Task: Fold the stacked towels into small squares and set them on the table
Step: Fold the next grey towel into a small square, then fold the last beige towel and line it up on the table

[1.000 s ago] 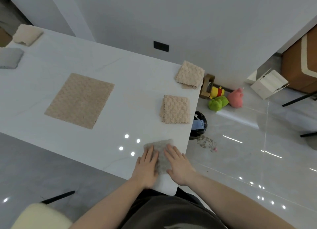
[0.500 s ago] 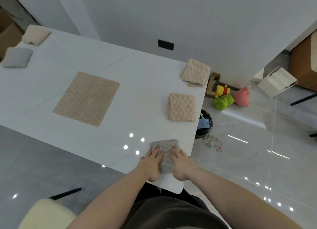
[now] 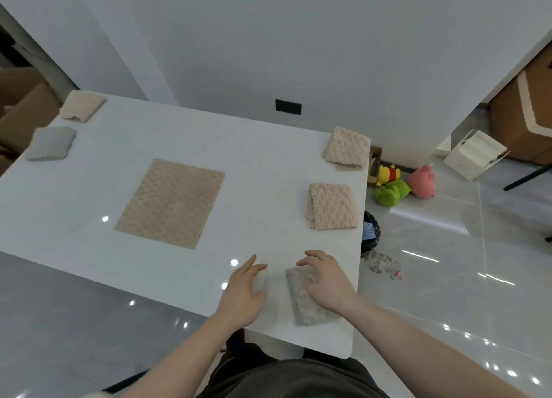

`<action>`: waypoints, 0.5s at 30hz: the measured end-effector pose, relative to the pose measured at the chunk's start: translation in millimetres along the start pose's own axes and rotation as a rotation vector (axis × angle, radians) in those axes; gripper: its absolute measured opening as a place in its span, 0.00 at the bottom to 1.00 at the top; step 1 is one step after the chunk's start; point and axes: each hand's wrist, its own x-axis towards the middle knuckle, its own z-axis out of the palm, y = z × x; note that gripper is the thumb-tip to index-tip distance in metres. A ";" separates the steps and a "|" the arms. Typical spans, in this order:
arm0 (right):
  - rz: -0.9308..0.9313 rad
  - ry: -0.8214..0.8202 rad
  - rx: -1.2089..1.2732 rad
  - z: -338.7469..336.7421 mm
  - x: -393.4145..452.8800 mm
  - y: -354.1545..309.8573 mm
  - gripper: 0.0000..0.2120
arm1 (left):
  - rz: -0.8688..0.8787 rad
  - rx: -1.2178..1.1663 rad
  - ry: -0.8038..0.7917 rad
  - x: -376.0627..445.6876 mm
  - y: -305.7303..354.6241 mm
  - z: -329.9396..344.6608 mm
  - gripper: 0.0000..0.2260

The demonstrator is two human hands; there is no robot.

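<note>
A small folded grey-beige towel (image 3: 301,303) lies near the front right corner of the white table (image 3: 263,164). My right hand (image 3: 327,281) rests on its right part, fingers spread. To the towel's left, my left hand (image 3: 243,291) hovers just off it, open and blurred. A beige towel (image 3: 171,202) is spread flat in the table's middle. Two folded beige towels sit along the right edge, one (image 3: 331,206) nearer and one (image 3: 346,148) at the far corner. At the far left lie a folded grey towel (image 3: 50,143) and a folded cream towel (image 3: 81,106).
Right of the table on the floor are a black bin (image 3: 370,233), plush toys (image 3: 403,184) and a white box (image 3: 473,152). A black socket plate (image 3: 288,107) is on the wall. Cardboard boxes (image 3: 21,105) stand at the far left.
Both hands were pressing on the small grey-beige towel; my left hand has now come off it to the left, and my right hand stays on it with fingers raised.
</note>
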 end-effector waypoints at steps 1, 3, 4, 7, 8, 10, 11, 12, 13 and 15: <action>0.002 0.024 0.010 3.0 1.7 -10.7 0.19 | 0.020 0.012 -0.011 2.8 -2.7 -9.5 0.27; 0.023 0.070 0.041 11.3 5.2 -33.9 0.19 | 0.056 0.023 -0.019 8.6 -8.8 -30.9 0.27; 0.038 0.086 0.066 17.2 7.0 -45.7 0.19 | 0.073 0.024 -0.016 10.6 -13.4 -41.6 0.27; 0.058 0.133 0.123 35.8 15.5 -80.0 0.20 | 0.126 0.030 -0.009 12.8 -34.0 -74.9 0.26; 0.062 0.149 0.139 41.6 18.1 -91.5 0.20 | 0.139 0.031 -0.012 12.0 -43.0 -86.0 0.26; 0.065 0.182 0.169 51.0 21.3 -114.9 0.19 | 0.153 0.035 -0.014 8.6 -62.8 -107.4 0.26; 0.066 0.199 0.181 54.4 21.5 -126.1 0.19 | 0.152 0.038 -0.013 6.4 -72.3 -117.5 0.26; 0.063 0.211 0.190 57.2 20.4 -136.9 0.19 | 0.147 0.038 -0.009 3.5 -81.3 -127.5 0.26; 0.058 0.215 0.196 60.1 18.6 -146.5 0.19 | 0.142 0.033 0.001 0.3 -90.1 -136.5 0.26; 0.035 0.216 0.195 63.3 14.0 -163.8 0.19 | 0.130 0.008 0.035 -5.3 -105.0 -154.5 0.27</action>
